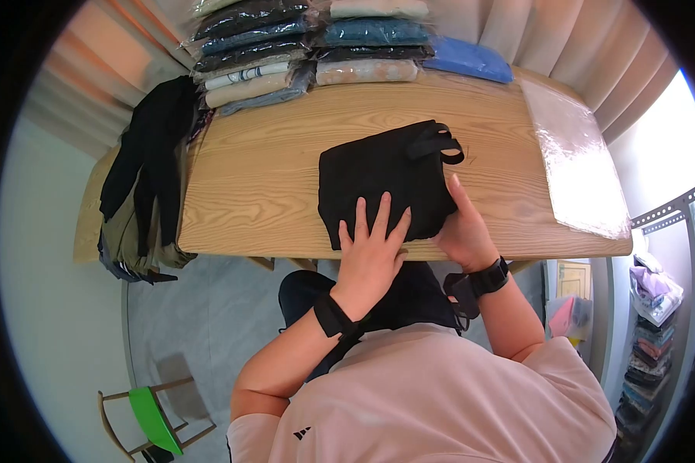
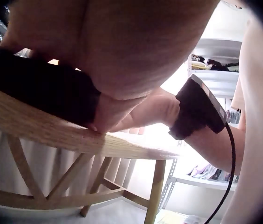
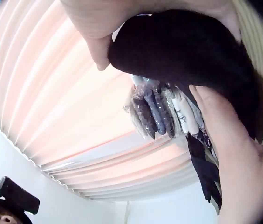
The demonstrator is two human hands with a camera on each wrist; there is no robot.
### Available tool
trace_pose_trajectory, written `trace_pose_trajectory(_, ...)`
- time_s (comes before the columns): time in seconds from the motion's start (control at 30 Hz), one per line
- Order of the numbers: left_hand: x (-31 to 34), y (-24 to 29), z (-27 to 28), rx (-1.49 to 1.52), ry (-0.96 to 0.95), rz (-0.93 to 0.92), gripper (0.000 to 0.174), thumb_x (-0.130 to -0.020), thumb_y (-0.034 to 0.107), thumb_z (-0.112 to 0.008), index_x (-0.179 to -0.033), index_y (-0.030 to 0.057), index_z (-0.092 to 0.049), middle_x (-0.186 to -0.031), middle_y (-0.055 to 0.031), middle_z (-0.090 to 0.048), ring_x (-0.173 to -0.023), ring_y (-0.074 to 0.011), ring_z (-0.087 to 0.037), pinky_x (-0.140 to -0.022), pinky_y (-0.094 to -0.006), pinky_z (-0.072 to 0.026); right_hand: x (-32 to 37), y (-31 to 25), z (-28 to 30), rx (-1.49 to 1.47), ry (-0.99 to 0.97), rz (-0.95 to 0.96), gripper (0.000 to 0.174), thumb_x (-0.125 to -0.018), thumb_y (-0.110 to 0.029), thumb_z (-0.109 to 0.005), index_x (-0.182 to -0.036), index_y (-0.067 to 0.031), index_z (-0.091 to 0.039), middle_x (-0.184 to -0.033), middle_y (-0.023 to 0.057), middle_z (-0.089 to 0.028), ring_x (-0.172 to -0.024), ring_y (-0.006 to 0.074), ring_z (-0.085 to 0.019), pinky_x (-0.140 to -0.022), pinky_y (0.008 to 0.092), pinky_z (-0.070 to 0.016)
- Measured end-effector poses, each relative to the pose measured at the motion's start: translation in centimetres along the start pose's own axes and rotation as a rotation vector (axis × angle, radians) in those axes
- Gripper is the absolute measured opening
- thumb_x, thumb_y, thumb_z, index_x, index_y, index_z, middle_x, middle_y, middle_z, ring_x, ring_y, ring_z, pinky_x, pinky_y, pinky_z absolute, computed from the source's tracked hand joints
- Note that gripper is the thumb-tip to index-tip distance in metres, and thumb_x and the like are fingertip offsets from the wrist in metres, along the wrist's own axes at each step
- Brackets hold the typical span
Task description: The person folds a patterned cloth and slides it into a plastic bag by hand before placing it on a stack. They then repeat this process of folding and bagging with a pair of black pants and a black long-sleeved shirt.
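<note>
A folded black garment (image 1: 378, 174) lies near the front edge of the wooden table, thick and roughly square. Black fabric straps (image 1: 436, 143) stick out at its far right corner. My left hand (image 1: 372, 255) rests on its near part with fingers spread flat over the cloth. At the garment's right side, my right hand (image 1: 469, 235) holds the near corner, thumb up along the edge and fingers tucked under, hidden from above. In the right wrist view the garment's rounded end (image 3: 168, 46) sits between that thumb and the fingers.
Stacks of clothes in clear plastic bags (image 1: 374, 35) stand at the back, a blue packet (image 1: 469, 59) beside them. Dark clothes (image 1: 150, 162) hang over the table's left end. Clear plastic bags (image 1: 579, 158) lie on the right. A green chair (image 1: 154, 420) stands behind left.
</note>
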State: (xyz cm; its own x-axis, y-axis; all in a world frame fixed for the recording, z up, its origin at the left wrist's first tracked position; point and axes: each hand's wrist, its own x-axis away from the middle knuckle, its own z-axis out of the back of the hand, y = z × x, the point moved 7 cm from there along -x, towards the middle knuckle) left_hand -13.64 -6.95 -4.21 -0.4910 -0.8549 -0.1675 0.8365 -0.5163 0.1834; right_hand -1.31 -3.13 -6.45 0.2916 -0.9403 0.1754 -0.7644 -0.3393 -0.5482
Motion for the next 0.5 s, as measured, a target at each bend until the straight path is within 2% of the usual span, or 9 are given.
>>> trace_pose_trajectory(0.07, 0.0, 0.0, 0.0, -0.019, 0.017, 0.014, 0.067, -0.081, 0.024, -0.067, -0.141, 0.0164, -0.037, -0.151, -0.0166, -0.020, -0.135, -0.0484, -0.021, -0.098, -0.0665, -0.0321, 0.1, 0.1, -0.7, -0.034, -0.048, -0.008, 0.050, -0.097, -0.038, -0.047, -0.136, -0.0074, -0.044, -0.135, 0.0081, -0.050, -0.124, 0.0220, -0.046, -0.103, 0.0368, -0.0375)
trace_pose_trajectory(0.13, 0.0, 0.1, -0.4, -0.018, 0.025, 0.029, 0.068, -0.081, 0.024, -0.067, -0.141, 0.0177, -0.037, -0.151, -0.0163, -0.020, -0.135, -0.0488, -0.021, -0.098, -0.0663, -0.0317, 0.5, -0.6, -1.1, 0.170, 0.035, 0.121, 0.040, -0.093, -0.024, -0.056, -0.128, -0.0054, -0.049, -0.122, 0.0076, -0.058, -0.111, 0.0216, -0.056, -0.096, 0.0370, -0.0444)
trace_pose_trajectory(0.23, -0.1, 0.5, -0.3, -0.010, 0.023, 0.017, 0.069, -0.081, 0.024, -0.067, -0.142, 0.0200, -0.035, -0.152, -0.0155, -0.019, -0.134, -0.0493, -0.021, -0.099, -0.0657, -0.0304, 0.3, -0.4, 2.0, 0.216, 0.153, 0.028, 0.036, -0.091, -0.017, -0.057, -0.124, -0.0046, -0.051, -0.118, 0.0091, -0.059, -0.108, 0.0215, -0.057, -0.094, 0.0373, -0.0458)
trace_pose_trajectory(0.27, -0.3, 0.7, -0.3, -0.007, 0.013, -0.004, 0.070, -0.081, 0.025, -0.068, -0.143, 0.0210, -0.034, -0.152, -0.0151, -0.019, -0.134, -0.0494, -0.022, -0.100, -0.0654, -0.0294, 0.3, -0.4, 2.6, 0.217, 0.159, 0.039, 0.036, -0.091, -0.017, -0.057, -0.124, -0.0046, -0.051, -0.118, 0.0091, -0.059, -0.108, 0.0215, -0.057, -0.094, 0.0373, -0.0458)
trace_pose_trajectory(0.33, -0.4, 1.0, -0.4, 0.018, 0.010, -0.038, 0.071, -0.081, 0.026, -0.068, -0.143, 0.0218, -0.033, -0.152, -0.0148, -0.019, -0.134, -0.0492, -0.022, -0.100, -0.0650, -0.0285, 0.5, -0.5, 3.9, -0.101, 0.250, -0.003, 0.031, -0.089, -0.013, -0.058, -0.120, -0.0054, -0.054, -0.116, 0.0102, -0.060, -0.106, 0.0215, -0.058, -0.091, 0.0373, -0.0473)
trace_pose_trajectory(0.47, -0.6, 1.8, -0.4, 0.042, 0.005, -0.063, 0.070, -0.081, 0.030, -0.067, -0.143, 0.0207, -0.035, -0.152, -0.0151, -0.020, -0.134, -0.0486, -0.023, -0.101, -0.0646, -0.0269, 1.8, -3.2, 5.6, 0.004, 0.277, 0.020, 0.032, -0.088, -0.013, -0.060, -0.117, -0.0022, -0.055, -0.112, 0.0108, -0.062, -0.107, 0.0237, -0.058, -0.090, 0.0373, -0.0473)
trace_pose_trajectory(0.5, -0.7, 1.8, -0.4, 0.044, -0.001, -0.058, 0.069, -0.081, 0.031, -0.067, -0.142, 0.0195, -0.037, -0.152, -0.0154, -0.021, -0.134, -0.0486, -0.022, -0.101, -0.0648, -0.0265, 2.6, -7.1, 6.2, 0.571, 0.384, 0.358, 0.033, -0.086, -0.015, -0.062, -0.116, -0.0013, -0.056, -0.110, 0.0112, -0.063, -0.107, 0.0248, -0.058, -0.090, 0.0368, -0.0472)
